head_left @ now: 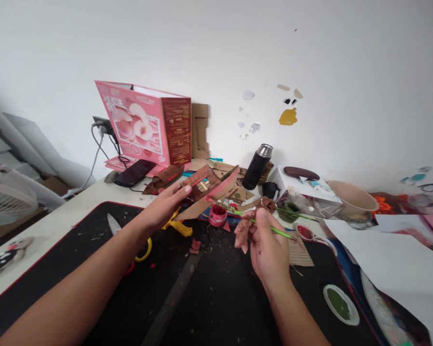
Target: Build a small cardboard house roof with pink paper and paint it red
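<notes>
My left hand (171,199) is closed on a small cardboard house (213,179), its brown wall showing a window with pale crossbars. A slanted cardboard panel (225,187) on it is partly coated in pink-red paint. Pinched in my right hand (266,242) is a green paintbrush (281,233), and its tip meets the panel's painted part. The right fingers are stained with paint. Just below the panel stands an open jar of red paint (217,217). A yellow glue gun (182,228) lies under the left end of the panel, partly hidden by it.
Scissors (144,252) and a dark ruler (176,293) lie on the black mat (223,302). To the right are a lid with green paint (340,303) and corrugated cardboard (301,251). Behind stand a black thermos (256,168), a pink box (144,125) and a phone (135,173).
</notes>
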`<state>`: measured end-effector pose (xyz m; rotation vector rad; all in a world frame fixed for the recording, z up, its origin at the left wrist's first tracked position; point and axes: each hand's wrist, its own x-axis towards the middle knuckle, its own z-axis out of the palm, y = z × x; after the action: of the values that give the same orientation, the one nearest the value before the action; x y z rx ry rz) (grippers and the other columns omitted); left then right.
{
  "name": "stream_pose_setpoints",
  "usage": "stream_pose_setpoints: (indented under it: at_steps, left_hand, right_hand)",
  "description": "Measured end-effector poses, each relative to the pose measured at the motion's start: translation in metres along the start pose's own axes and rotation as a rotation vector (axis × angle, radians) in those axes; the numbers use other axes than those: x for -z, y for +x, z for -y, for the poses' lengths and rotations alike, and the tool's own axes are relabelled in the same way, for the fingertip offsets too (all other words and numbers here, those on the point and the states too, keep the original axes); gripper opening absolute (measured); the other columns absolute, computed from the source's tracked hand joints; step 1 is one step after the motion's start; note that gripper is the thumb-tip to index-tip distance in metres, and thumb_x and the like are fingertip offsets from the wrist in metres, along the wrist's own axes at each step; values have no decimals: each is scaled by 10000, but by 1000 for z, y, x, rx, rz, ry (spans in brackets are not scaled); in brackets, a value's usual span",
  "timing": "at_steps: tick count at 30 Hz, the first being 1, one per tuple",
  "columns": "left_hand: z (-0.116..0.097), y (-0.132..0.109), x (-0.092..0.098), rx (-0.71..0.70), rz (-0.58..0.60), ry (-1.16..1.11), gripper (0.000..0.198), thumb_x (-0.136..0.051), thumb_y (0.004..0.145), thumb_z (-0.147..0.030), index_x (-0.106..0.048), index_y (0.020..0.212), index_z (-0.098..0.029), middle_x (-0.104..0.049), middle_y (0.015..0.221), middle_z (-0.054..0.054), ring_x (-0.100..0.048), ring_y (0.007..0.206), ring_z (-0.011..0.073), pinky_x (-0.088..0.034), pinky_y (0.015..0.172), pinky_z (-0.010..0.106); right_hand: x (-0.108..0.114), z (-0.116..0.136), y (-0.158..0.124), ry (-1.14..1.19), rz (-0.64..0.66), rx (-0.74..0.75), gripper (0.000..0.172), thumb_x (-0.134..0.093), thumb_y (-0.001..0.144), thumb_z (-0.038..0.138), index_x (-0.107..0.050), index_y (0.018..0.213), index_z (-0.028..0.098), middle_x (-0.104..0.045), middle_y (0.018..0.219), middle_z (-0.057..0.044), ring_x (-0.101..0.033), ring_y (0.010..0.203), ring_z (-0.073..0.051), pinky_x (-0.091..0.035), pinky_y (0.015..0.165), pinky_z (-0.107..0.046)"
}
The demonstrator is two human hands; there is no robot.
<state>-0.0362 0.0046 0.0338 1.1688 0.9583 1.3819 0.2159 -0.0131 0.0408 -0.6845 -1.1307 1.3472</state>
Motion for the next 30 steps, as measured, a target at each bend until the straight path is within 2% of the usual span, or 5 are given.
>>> stream_pose_setpoints:
  at_steps: [15, 18, 22, 26, 30]
  left_hand:
    - [1, 1, 1, 16, -11, 59, 574, -786, 839, -686, -815, 1182, -226, -794, 1274, 122, -694, 1227, 360, -507, 1089, 472]
    - [0, 1, 1, 19, -24, 85, 546, -780, 840, -688, -827, 1121, -222, -811, 1201, 115, -705, 1175, 352, -518, 1068, 471]
    - [1, 1, 1, 13, -27, 71, 529, -776, 857, -663, -822, 1165, -235, -815, 1195, 107, -704, 1185, 350, -495, 1116, 490]
    - [1, 0, 0, 7, -16, 49, 636, -771, 857, -664, -770, 1327, -236, -776, 1341, 115, -655, 1309, 383, -453, 1177, 530]
    - [1, 0, 0, 17, -8, 51, 667, -767, 866, -663, -755, 1352, -207, -765, 1366, 136, -637, 1352, 392, -449, 1183, 521]
  right_hand:
    - [-1, -2, 0, -12, 40, 1, 440, -692, 1012, 589, -735, 909, 164, -722, 663, -34, -628, 407, -124, -405, 341, -177]
    - [0, 0, 0, -10, -5, 26, 437, -701, 1006, 589, -735, 907, 165, -725, 666, -34, -645, 430, -130, -414, 352, -177]
    - [-1, 2, -1, -23, -9, 19, 437, -687, 1015, 589, -734, 914, 166, -727, 664, -35, -647, 433, -133, -400, 352, -180]
    - [-3, 1, -3, -36, 35, -8, 451, -685, 1011, 601, -727, 901, 166, -730, 666, -39, -637, 411, -136, -400, 341, -187]
    - [-1, 1, -1, -32, -19, 28, 437, -696, 1010, 590, -727, 905, 167, -723, 662, -34, -650, 437, -135, -395, 352, -182]
